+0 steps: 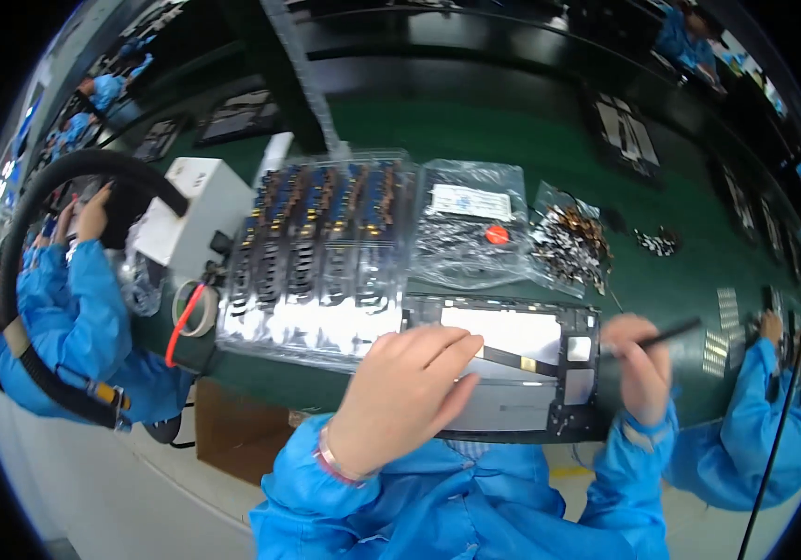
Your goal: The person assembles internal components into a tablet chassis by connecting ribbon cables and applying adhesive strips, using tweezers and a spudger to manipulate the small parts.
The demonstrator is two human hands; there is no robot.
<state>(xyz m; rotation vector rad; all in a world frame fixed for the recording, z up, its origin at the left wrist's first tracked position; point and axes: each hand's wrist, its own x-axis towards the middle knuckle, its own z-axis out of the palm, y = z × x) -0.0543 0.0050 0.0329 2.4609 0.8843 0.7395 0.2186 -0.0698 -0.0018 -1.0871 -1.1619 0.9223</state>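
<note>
A flat tablet-like device (pixel 503 422) lies on the green bench in front of me, its inner side up, with silver panels and a black frame. A dark flat ribbon strip (pixel 510 358) with a gold patch runs across it. My left hand (pixel 410 397) rests over the device's left part, fingers extended and thumb apart, fingertips at the strip's left end. Just off the device's right edge, my right hand (pixel 641 369) grips a slim black pen-like tool (pixel 673 333), which points up to the right. Slight blur hides the tool's exact kind.
A clear plastic tray (pixel 312 343) of small parts stands left, beside a white box (pixel 197 210) with a black hose (pixel 22 219). Behind the device lie a plastic bag (pixel 470 257) and loose small parts (pixel 569 243). Co-workers in blue sit either side.
</note>
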